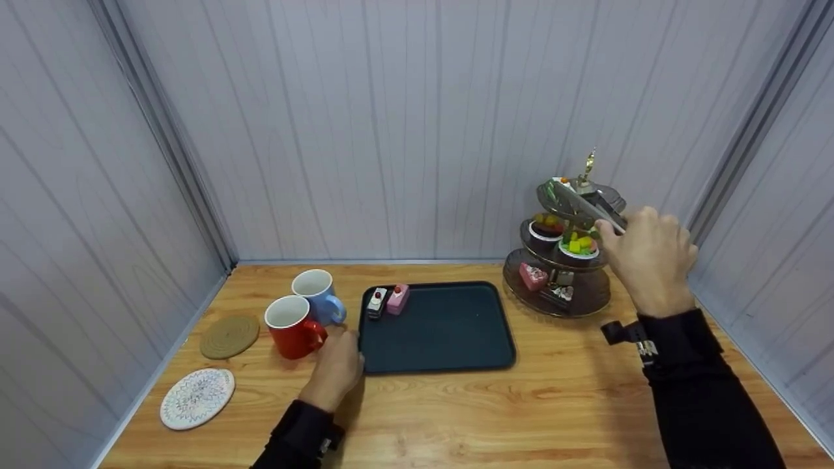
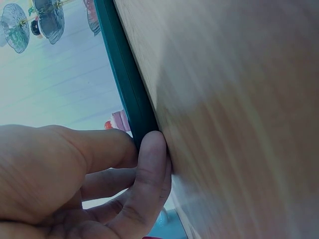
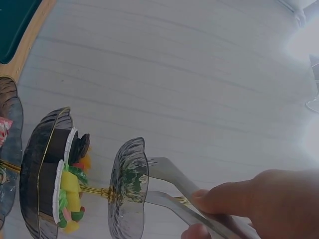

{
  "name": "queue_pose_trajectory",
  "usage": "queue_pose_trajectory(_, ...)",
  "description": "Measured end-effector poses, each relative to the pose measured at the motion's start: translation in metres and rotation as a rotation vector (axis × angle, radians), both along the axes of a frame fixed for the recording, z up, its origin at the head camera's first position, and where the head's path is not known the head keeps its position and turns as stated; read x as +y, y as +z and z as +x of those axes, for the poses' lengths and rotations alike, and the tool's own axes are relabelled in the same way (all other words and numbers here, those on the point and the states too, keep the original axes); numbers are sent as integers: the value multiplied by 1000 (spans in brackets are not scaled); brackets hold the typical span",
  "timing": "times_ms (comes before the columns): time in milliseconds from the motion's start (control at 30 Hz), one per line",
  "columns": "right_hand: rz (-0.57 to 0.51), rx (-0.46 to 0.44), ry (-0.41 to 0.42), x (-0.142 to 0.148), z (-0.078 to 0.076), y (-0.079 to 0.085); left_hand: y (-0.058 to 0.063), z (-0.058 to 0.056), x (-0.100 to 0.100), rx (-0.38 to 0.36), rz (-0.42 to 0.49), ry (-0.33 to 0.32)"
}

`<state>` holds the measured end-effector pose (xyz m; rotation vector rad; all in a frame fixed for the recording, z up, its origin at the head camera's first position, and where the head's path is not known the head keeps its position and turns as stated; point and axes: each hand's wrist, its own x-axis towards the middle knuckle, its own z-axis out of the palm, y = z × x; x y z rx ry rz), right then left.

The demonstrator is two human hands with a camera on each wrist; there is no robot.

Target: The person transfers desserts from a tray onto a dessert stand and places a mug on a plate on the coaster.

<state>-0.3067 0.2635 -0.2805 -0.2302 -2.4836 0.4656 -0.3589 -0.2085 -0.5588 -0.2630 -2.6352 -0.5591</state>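
My left hand [image 1: 339, 361] pinches the near left corner of a dark green tray [image 1: 443, 332]; in the left wrist view, thumb and fingers meet at its rim [image 2: 124, 74]. A dark cake slice [image 1: 376, 304] and a pink cake slice [image 1: 398, 299] sit in the tray's far left corner. With my right hand [image 1: 655, 260] I hold metal tongs [image 1: 589, 205], their tips at the top tier of a three-tier glass stand [image 1: 589, 296]. Something green and white [image 1: 552, 190] lies on that tier by the tips; whether the tongs grip it cannot be told.
Fruit-topped cups [image 1: 578, 246] fill the middle tier, and a pink cake slice [image 1: 533, 277] lies with others on the bottom one. Left of the tray stand a red mug [image 1: 290, 335] and a blue mug [image 1: 319, 299], beside a tan coaster [image 1: 229, 337] and a patterned white coaster [image 1: 197, 398].
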Motion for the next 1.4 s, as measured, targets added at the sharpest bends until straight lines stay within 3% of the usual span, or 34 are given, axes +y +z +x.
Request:
queue_pose_trajectory(167, 12, 26, -4, -2, 4, 1, -2, -1, 0, 26, -1, -4)
queue_pose_trajectory(433, 5, 45, 12, -9, 8, 3, -2, 0, -2, 10, 9, 8)
queue_pose_trajectory(667, 15, 72, 63, -16, 9, 1, -6, 0, -4, 15, 30, 6)
queue_pose_trajectory(933, -3, 125, 145, -29, 10, -8, -5, 0, -6, -2, 15, 14)
queue_pose_trajectory(1167, -27, 122, 200, -40, 7, -20, -6, 0, -6, 62, -9, -5)
queue_pose_trajectory(1400, -33, 106, 237, -52, 8, -37, -7, 2, -6, 23, -1, 7)
